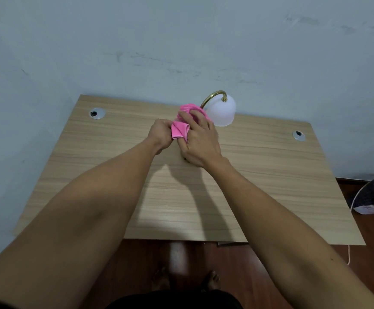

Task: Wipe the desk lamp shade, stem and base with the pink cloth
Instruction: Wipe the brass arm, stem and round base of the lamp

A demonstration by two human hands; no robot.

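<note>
Both hands, left hand (pixel 160 132) and right hand (pixel 198 139), fingers closed on soft pink cloth (pixel 180 130) around brass stem (pixel 211 97). Frosted shade (pixel 222 112) likely fragile; better steadied at stem.

Under both hands the desk (pixel 259 175) shows pale wood-grain laminate, smooth and matt. Between the fingers, the pink cloth (pixel 180 129) looks soft and ribbed. Just beyond the right hand (pixel 200 139), the stem (pixel 212 96) is shiny brass-coloured metal; the shade (pixel 222 112) is frosted, smooth white.
</note>
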